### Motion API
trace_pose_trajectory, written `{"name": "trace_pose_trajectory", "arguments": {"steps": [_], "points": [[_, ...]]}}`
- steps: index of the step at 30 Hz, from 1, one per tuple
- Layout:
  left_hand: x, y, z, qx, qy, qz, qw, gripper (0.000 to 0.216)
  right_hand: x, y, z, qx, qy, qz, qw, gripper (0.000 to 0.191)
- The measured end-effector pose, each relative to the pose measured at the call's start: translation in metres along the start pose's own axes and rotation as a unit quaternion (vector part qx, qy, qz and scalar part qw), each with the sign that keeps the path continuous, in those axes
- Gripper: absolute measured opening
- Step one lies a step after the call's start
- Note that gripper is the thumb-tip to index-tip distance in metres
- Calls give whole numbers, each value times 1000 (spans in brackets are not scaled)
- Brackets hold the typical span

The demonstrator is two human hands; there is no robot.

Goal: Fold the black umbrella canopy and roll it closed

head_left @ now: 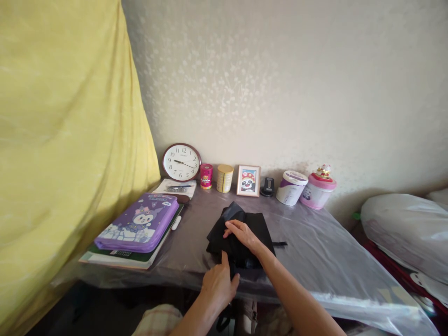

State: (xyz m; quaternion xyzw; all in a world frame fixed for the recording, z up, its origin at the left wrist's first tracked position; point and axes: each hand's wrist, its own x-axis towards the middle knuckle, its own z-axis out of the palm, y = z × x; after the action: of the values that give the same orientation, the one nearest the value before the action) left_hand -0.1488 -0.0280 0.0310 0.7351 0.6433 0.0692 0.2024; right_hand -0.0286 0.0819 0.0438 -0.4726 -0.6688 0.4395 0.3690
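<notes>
A black umbrella [257,224] lies near the table's front edge, its fabric loosely gathered in overlapping folds. A narrow strap sticks out to its right. My left hand [220,282] is closed around its near end, index finger pointing forward along the fabric and thumb on the right side. From the right, my right hand [243,234] reaches across the top of the folds. Its fingers are together on the cloth at the left part, beside a raised flap; what lies under them is hidden. Below the table edge hangs a dark loop.
A purple zip case [140,221] rests on a green book [157,247] at left, beside a white marker [176,223]. Along the wall stand a clock [181,162], pink can [206,176], yellow-lidded can [225,178], picture frame [248,181] and two tubs [291,188]. A yellow curtain [70,140] hangs left.
</notes>
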Motion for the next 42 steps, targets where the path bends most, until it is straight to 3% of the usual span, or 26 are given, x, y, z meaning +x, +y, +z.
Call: {"name": "trace_pose_trajectory", "arguments": {"steps": [4, 7, 10, 13, 17, 24, 29, 34, 42], "points": [[-3, 0, 0, 10, 41, 1, 999, 55, 2, 4, 0, -43, -18, -7, 999, 28], [-4, 1, -4, 24, 125, 23, 992, 40, 4, 8, 2, -72, -28, -6, 997, 26], [-2, 2, -7, 46, 197, 85, 976, 27, 6, 10, 4, -91, -37, -9, 995, 26], [4, 0, 0, 45, 218, 155, 962, 40, 5, 10, 4, -106, -43, -15, 993, 26], [12, -6, 17, 32, 214, 176, 960, 64, 1, 10, 4, -131, -38, -41, 990, 26], [12, -8, 22, 29, 174, 155, 972, 63, -12, 15, 0, -219, 3, -161, 962, 23], [14, -6, 24, 28, 164, 147, 975, 66, 2, 29, -8, -286, 19, -214, 934, 22], [16, -5, 28, 16, 147, 140, 979, 66, 27, 39, -15, -353, 28, -208, 912, 23], [18, -6, 29, 8, 140, 148, 979, 67, 66, 45, -18, -427, 52, -136, 893, 25]]}}
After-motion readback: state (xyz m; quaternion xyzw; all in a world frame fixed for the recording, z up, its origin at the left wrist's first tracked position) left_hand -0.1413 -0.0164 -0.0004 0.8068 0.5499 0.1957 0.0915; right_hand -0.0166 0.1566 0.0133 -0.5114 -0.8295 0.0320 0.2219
